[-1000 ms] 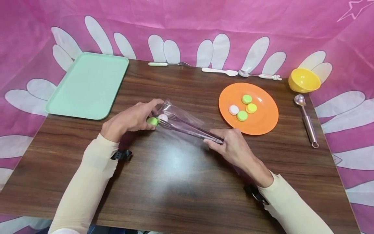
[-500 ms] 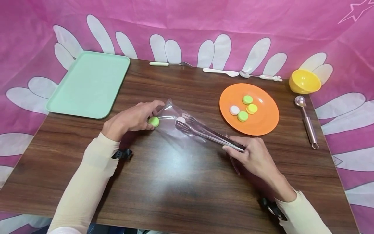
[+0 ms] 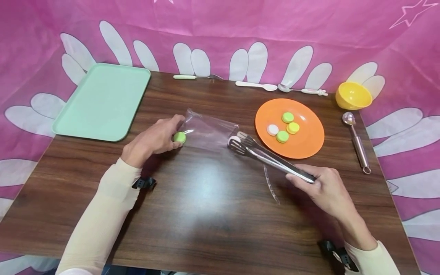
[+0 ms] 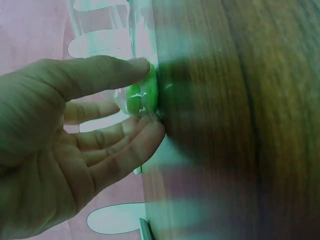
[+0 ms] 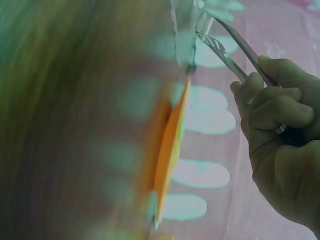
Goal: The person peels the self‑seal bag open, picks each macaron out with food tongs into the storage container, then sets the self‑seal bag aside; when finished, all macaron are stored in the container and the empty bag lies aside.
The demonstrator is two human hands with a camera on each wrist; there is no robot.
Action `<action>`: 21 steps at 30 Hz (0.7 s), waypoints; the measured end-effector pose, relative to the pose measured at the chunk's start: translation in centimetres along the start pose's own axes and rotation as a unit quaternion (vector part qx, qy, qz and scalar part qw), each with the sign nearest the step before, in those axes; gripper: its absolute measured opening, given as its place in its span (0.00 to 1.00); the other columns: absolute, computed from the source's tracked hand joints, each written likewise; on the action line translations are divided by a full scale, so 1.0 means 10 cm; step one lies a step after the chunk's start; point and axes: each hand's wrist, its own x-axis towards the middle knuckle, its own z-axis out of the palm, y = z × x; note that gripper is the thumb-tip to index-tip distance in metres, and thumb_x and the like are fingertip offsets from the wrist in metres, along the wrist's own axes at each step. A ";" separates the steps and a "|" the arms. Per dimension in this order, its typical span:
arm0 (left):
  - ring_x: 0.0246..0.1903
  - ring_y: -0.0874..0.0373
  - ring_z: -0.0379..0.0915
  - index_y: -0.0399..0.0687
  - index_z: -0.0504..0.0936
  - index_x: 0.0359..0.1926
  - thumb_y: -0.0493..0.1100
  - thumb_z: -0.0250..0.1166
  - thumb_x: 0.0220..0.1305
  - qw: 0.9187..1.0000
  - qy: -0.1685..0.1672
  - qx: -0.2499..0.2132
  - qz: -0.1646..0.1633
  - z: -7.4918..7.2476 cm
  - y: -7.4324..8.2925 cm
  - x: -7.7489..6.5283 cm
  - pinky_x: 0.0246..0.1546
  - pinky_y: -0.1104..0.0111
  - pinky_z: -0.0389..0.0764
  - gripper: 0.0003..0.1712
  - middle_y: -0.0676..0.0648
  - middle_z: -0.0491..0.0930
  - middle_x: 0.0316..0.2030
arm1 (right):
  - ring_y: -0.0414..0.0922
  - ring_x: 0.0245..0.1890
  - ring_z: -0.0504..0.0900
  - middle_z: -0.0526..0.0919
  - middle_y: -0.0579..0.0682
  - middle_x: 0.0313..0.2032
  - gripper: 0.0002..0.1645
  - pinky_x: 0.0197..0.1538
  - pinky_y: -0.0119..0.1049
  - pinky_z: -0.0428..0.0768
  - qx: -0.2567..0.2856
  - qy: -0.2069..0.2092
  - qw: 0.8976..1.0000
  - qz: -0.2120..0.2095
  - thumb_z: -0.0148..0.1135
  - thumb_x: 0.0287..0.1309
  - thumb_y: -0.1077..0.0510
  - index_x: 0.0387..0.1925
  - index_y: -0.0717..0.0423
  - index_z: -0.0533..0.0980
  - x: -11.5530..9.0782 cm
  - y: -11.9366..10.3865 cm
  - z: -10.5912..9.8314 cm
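My left hand (image 3: 152, 139) pinches a green macaron (image 3: 179, 137) through the left end of a clear plastic bag (image 3: 207, 131). In the left wrist view, thumb and fingers lie on either side of this green macaron (image 4: 142, 95), with film around it. My right hand (image 3: 326, 187) grips metal tongs (image 3: 278, 162), which point left. Between the slotted tips sits a white macaron (image 3: 235, 139), partly hidden, by the right end of the bag. The right wrist view also has this white macaron (image 5: 204, 23) clamped in the tongs.
An orange plate (image 3: 309, 141) bears several macarons, green, yellow and white. A mint tray (image 3: 103, 101) lies at left. Cutlery, including a white spoon (image 3: 256, 85), lines the back. A yellow bowl (image 3: 354, 97) and an ice cream scoop (image 3: 357, 143) are at right.
My right hand has drawn the tongs and the white macaron rightward, from beside the green macaron along to the bag's right end. The left hand has stayed on the green macaron.
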 end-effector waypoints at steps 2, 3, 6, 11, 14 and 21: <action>0.42 0.49 0.76 0.41 0.66 0.72 0.38 0.73 0.70 1.000 0.001 0.000 -0.010 0.00 0.00 -0.01 0.47 0.55 0.79 0.36 0.39 0.79 0.46 | 0.29 0.26 0.74 0.93 0.47 0.35 0.14 0.28 0.22 0.70 0.001 0.009 1.000 0.019 0.81 0.59 0.59 0.48 0.53 0.91 -0.02 0.05 -0.08; 0.42 0.49 0.76 0.41 0.66 0.73 0.38 0.73 0.70 1.000 0.000 -0.003 -0.013 -0.01 0.00 -0.01 0.48 0.55 0.80 0.36 0.38 0.80 0.47 | 0.28 0.27 0.75 0.93 0.43 0.35 0.15 0.29 0.21 0.71 0.001 0.014 0.999 0.030 0.81 0.59 0.58 0.48 0.53 0.91 -0.03 0.08 -0.12; 0.44 0.48 0.78 0.41 0.65 0.74 0.36 0.73 0.69 1.000 -0.005 -0.011 -0.015 -0.01 -0.01 -0.02 0.51 0.54 0.81 0.38 0.37 0.81 0.52 | 0.26 0.29 0.76 0.89 0.24 0.36 0.16 0.32 0.18 0.72 0.002 0.039 0.997 0.060 0.80 0.60 0.58 0.50 0.54 0.91 -0.06 0.18 -0.24; 0.48 0.46 0.83 0.41 0.64 0.75 0.31 0.74 0.66 1.000 -0.010 -0.019 -0.003 -0.01 -0.05 -0.02 0.53 0.51 0.84 0.41 0.35 0.82 0.54 | 0.26 0.26 0.73 0.77 0.08 0.28 0.18 0.26 0.23 0.69 -0.016 0.075 0.991 0.112 0.78 0.63 0.56 0.53 0.59 0.89 -0.08 0.36 -0.37; 0.49 0.46 0.84 0.41 0.64 0.75 0.28 0.74 0.64 1.000 -0.013 -0.023 0.004 -0.01 -0.07 -0.02 0.54 0.50 0.84 0.43 0.35 0.84 0.51 | 0.26 0.25 0.70 0.74 0.07 0.25 0.20 0.25 0.26 0.67 -0.035 0.089 0.986 0.134 0.78 0.64 0.53 0.53 0.59 0.89 -0.07 0.45 -0.38; 0.42 0.48 0.85 0.43 0.61 0.77 0.26 0.72 0.64 0.999 -0.027 -0.036 0.001 -0.04 -0.08 -0.01 0.55 0.49 0.84 0.45 0.35 0.87 0.47 | 0.27 0.26 0.69 0.74 0.12 0.22 0.22 0.27 0.27 0.66 -0.045 0.094 0.983 0.148 0.78 0.64 0.50 0.54 0.58 0.88 -0.04 0.55 -0.36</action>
